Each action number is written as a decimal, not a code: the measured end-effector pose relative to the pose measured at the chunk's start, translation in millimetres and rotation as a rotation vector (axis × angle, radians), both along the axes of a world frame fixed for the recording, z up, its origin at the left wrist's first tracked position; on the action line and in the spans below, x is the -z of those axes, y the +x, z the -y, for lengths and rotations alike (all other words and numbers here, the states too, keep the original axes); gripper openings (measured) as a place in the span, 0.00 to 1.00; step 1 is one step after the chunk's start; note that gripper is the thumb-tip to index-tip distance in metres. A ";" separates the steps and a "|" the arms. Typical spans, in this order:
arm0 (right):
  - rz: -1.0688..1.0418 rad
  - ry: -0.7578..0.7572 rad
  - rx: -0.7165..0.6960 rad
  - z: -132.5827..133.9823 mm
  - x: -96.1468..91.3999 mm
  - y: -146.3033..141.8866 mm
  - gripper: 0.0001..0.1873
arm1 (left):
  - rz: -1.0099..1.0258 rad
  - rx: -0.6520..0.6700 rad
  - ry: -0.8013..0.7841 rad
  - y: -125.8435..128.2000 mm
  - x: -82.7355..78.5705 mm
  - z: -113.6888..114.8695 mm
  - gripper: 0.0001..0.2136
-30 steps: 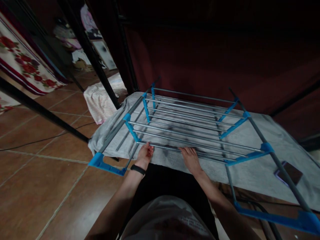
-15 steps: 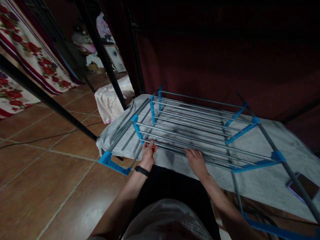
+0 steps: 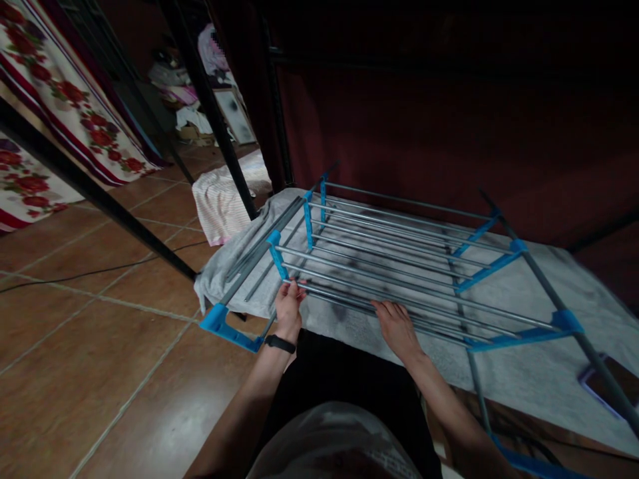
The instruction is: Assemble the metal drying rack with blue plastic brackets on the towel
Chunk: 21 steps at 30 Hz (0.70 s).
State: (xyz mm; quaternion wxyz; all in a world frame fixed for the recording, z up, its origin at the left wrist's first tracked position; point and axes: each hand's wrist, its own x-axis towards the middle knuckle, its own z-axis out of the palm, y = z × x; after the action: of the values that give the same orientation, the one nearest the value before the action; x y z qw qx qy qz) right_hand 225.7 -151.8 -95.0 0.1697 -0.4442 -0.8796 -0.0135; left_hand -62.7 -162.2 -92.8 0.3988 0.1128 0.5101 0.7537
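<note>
In front of me lies a shoe rack (image 3: 399,283) of grey metal tubes joined by blue plastic brackets. At its near edge, my left hand (image 3: 287,311), with a dark band on the wrist, pinches the end of a metal tube (image 3: 339,300) just below a blue bracket (image 3: 278,261). Whether that tube end sits inside the bracket is hidden by the fingers. Farther right along the same edge, my right hand (image 3: 398,326) curls its fingers over the near tubes. Its thumb is out of sight.
Grey cloth (image 3: 529,372) covers the surface under the rack. Loose tubes (image 3: 264,236) lie at its left, and a phone (image 3: 612,382) lies at the right. Black posts (image 3: 210,106) rise on the left. A cable (image 3: 100,271) crosses the tiled floor (image 3: 124,346).
My left hand has slid a little left along the tube, closer to the blue bracket. My right hand keeps its place on the tubes. The whole view has shifted slightly.
</note>
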 end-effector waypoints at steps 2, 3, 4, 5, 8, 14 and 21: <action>-0.054 -0.027 -0.028 3.4 -7.1 -11.8 0.25 | -0.012 -0.012 0.018 1.2 1.6 -0.1 0.17; -0.090 -0.046 -0.050 5.0 -11.4 -21.6 0.26 | -0.019 -0.018 0.020 1.9 3.0 -0.4 0.17; -0.134 -0.071 -0.073 6.0 -16.1 -34.2 0.27 | -0.025 -0.021 0.024 2.5 4.6 -1.0 0.17; -0.181 -0.101 -0.099 6.2 -21.1 -49.2 0.27 | -0.029 -0.024 0.028 3.0 6.4 -1.8 0.17; -0.310 -0.219 -0.163 0.0 -36.2 -103.9 0.24 | -0.016 -0.034 0.048 3.9 11.7 -4.5 0.18; -0.152 -0.484 -0.136 -29.9 -53.9 -204.4 0.20 | 0.021 -0.032 0.166 8.7 19.1 -6.1 0.17; -0.045 -0.463 -0.114 -42.2 -49.5 -253.7 0.18 | -0.066 -0.053 0.170 7.1 29.3 -4.3 0.14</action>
State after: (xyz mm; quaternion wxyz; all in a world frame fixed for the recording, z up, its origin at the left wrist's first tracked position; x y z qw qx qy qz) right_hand -28.1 -109.6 -45.5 0.0834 -0.4209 -0.8790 0.2080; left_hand -55.6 -157.9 -122.0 0.3506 0.1573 0.4598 0.8005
